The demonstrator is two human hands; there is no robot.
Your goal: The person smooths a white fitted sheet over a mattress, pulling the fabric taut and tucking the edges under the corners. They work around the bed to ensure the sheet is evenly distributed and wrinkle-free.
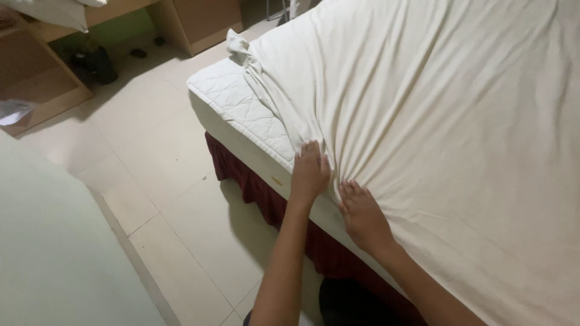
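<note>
A cream bed sheet covers most of a white quilted mattress, whose near corner lies bare. My left hand grips the gathered edge of the sheet at the mattress side. Just to its right, my right hand rests on the sheet at the mattress edge with its fingers pressed into the folds; whether it grips the cloth is unclear. Wrinkles fan out across the sheet from both hands. A bunched corner of the sheet sticks up at the far corner of the mattress.
A dark red bed skirt hangs below the mattress. Beige floor tiles run along the bed's left side. Wooden furniture stands at the back, with a dark bag under a desk. A pale green wall is at the near left.
</note>
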